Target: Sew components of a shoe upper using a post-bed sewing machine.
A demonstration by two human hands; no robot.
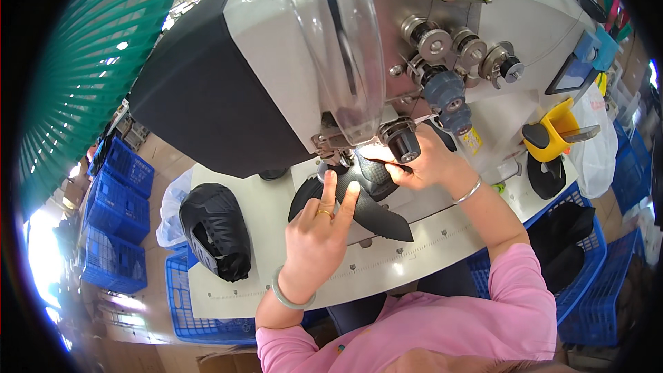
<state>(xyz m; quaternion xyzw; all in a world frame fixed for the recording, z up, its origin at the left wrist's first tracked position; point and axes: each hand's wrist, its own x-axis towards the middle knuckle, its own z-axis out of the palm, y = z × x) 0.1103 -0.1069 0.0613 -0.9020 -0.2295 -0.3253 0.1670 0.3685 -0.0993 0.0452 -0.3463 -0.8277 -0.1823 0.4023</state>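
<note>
A black and grey shoe upper [376,215] lies beneath the needle and presser foot [338,155] of a sewing machine [269,48]. My left hand [314,238] rests on its near left part, two fingers stretched out and pressed flat close to the foot, the others curled under. On the far right side of the piece, my right hand [425,164] has its thumb and fingers closed on the edge, the fingertips partly hidden behind a dark knob [400,141]. To the left on the white table [311,276] lies a black sneaker [215,231].
Thread tension dials [435,41] sit on the machine's face. A yellow holder [559,128] and a dark pad [545,176] are at the right. Blue baskets [207,318] flank the table, with dark pieces [563,235] in the right one. A green fan guard [97,48] fills the upper left.
</note>
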